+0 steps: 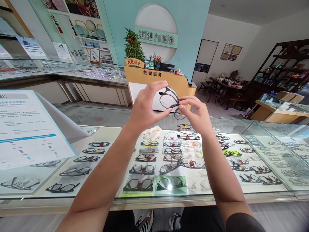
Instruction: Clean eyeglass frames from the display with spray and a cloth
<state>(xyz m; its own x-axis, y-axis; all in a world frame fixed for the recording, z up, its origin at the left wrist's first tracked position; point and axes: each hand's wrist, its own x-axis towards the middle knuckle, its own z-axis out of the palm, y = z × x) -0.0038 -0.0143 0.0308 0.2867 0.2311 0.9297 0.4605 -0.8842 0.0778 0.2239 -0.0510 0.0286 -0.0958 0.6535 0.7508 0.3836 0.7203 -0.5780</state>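
A pair of dark-rimmed eyeglasses (178, 102) is held up over the glass counter, tilted, with one lens rim higher than the other. My right hand (196, 114) pinches the frame near its middle between thumb and fingers. Around the upper-left rim, my left hand (147, 104) has its index finger at the top and its thumb at the bottom, both seeming to touch the frame. The lower lens is partly hidden behind my right fingers. Below lie rows of eyeglasses (142, 169) in the display case (106, 201), and a pale cloth (152, 132).
On the left, a printed sign (36, 129) stands on the counter. Across the room are a wooden cashier desk (131, 75) with a potted plant (133, 45), more display cases (91, 75), and a dark table (227, 83). A dark shelf (277, 69) stands at the right.
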